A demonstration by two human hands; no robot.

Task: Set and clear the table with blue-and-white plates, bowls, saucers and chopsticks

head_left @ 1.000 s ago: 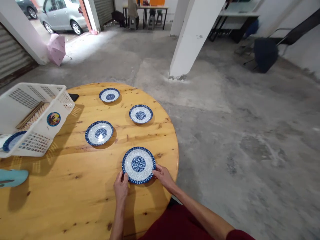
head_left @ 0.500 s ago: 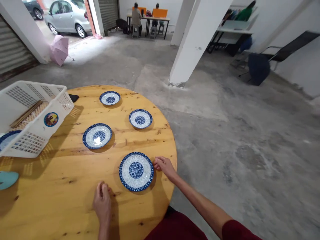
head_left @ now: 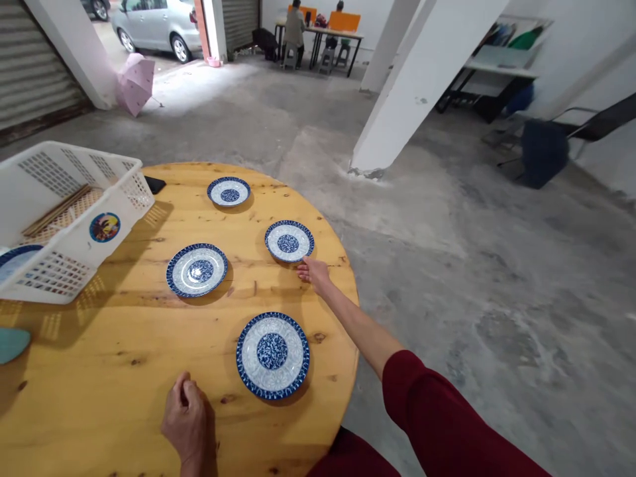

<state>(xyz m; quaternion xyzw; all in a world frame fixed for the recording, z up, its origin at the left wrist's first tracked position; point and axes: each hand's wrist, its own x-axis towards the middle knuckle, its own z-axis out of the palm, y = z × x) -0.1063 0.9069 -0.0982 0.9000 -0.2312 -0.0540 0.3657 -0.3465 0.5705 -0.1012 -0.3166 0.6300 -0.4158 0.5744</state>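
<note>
My right hand point(head_left: 314, 273) reaches to the near right rim of a blue-and-white plate point(head_left: 288, 242). Its thumb is at the rim and the fingers are a little apart below; no firm hold shows. Loosely curled into a fist, my left hand point(head_left: 185, 419) rests low over the table with nothing visible in it. To its right lies the nearest plate point(head_left: 272, 351), patterned alike. Two more such plates, one at mid-table point(head_left: 197, 270) and one toward the far edge point(head_left: 228, 191), lie flat on the round wooden table point(head_left: 124, 397).
A white plastic basket point(head_left: 119, 199) on the left holds chopsticks point(head_left: 59, 209) and another plate point(head_left: 17, 262). Behind it lies a black flat object point(head_left: 156, 184); a teal item point(head_left: 12, 344) shows at the left edge. A pillar point(head_left: 412, 86) stands beyond. People sit at a far table.
My right hand has moved away from the nearest plate, forward to the rim of the plate beyond it. My left hand has shifted slightly left and nearer. The view has turned a little.
</note>
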